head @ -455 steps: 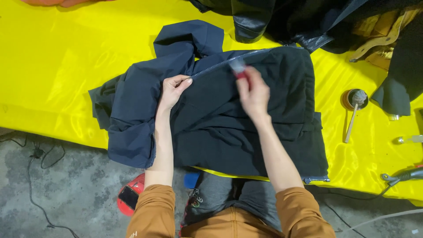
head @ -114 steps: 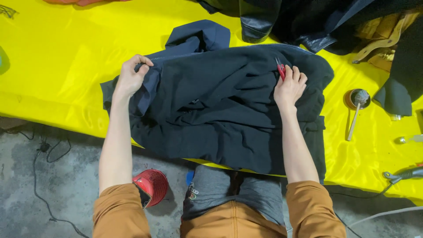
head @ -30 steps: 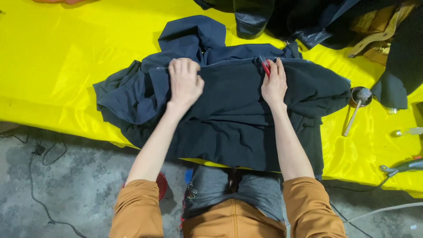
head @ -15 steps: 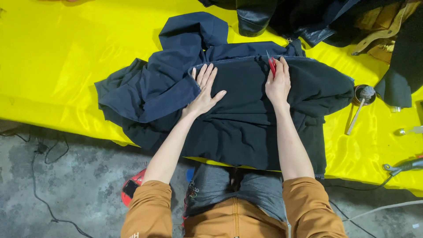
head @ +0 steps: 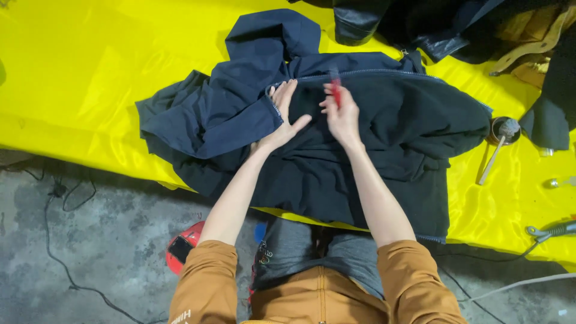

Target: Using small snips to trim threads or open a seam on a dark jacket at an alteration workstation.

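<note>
A dark navy jacket (head: 336, 150) lies spread across the yellow tabletop (head: 90, 78), its hem hanging over the near edge. The left hand (head: 281, 117) rests flat and open on the cloth by a folded sleeve; the right hand (head: 342, 114) pinches a small red tool (head: 336, 90) near the zipper (head: 372, 73). The fabric looks soft, limp and light, best gripped at seams or edges.

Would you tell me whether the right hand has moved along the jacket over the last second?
Yes: the right hand slid left along the dark jacket, away from the brush.
</note>
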